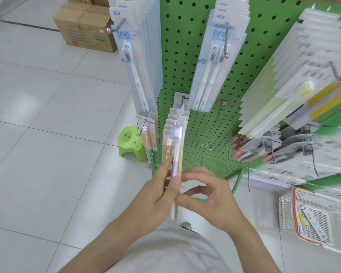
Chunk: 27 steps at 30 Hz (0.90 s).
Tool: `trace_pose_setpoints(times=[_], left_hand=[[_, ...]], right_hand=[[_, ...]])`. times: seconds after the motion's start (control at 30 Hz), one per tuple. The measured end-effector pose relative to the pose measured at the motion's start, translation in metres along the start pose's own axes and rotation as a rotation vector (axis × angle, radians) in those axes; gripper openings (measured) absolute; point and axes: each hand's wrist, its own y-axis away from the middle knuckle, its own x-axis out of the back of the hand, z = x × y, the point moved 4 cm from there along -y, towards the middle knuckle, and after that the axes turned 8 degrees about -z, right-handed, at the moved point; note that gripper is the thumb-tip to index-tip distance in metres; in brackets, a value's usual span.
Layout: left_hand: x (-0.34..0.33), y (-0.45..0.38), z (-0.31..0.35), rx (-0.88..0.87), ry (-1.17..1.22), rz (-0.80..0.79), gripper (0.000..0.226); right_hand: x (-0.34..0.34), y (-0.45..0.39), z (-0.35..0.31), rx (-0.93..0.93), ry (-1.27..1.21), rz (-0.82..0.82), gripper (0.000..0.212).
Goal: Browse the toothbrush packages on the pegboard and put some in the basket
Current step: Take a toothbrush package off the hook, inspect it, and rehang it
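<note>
While both hands meet low in the head view, a slim toothbrush pack (176,152) stands upright between them, edge-on to the camera: left hand (156,201) grips its lower part, thumb on the near edge and fingers behind; right hand (209,196) pinches the same pack lower down with thumb and forefinger, other fingers loosely curled. Pack top overlaps a short row of similar packs (172,123) hung on a low hook of the green pegboard (187,56); whether it touches them cannot be told. Upper pegboard: left row of long blue-white packs (138,62) on a hook; middle row of twin-brush packs (215,62). Right side: blurred rows of pale packs (295,75), dark-and-red packs (264,148) below them. Several bare hooks (215,125) jut out near the held pack. Basket (311,215), white with orange rim, lower right on the floor, well apart from the hands, holding at least one pack (311,221). Green stool (132,144) left of the pegboard foot; cardboard box (83,28) farther back on the white tiled floor (37,134).
</note>
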Motion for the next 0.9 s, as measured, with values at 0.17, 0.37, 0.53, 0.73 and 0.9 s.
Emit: trace_pose_setpoints(times=[0.17, 0.37, 0.53, 0.73, 0.9], left_hand=[[-0.001, 0.000, -0.010, 0.010, 0.037, 0.084, 0.042], [-0.004, -0.003, -0.018, 0.106, 0.245, -0.012, 0.039], [-0.007, -0.003, -0.021, 0.094, 0.307, -0.076, 0.036], [-0.010, -0.003, -0.023, 0.059, 0.369, -0.085, 0.031], [-0.007, -0.003, -0.020, 0.038, 0.445, -0.037, 0.031]], right_hand=[[0.004, -0.004, 0.005, 0.030, -0.015, 0.107, 0.036], [0.021, -0.016, 0.009, -0.020, -0.147, 0.353, 0.044], [0.023, -0.028, -0.001, -0.016, -0.095, 0.386, 0.034], [0.028, -0.043, -0.009, -0.031, 0.109, 0.437, 0.023], [0.018, -0.047, -0.014, -0.071, 0.084, 0.321, 0.030]])
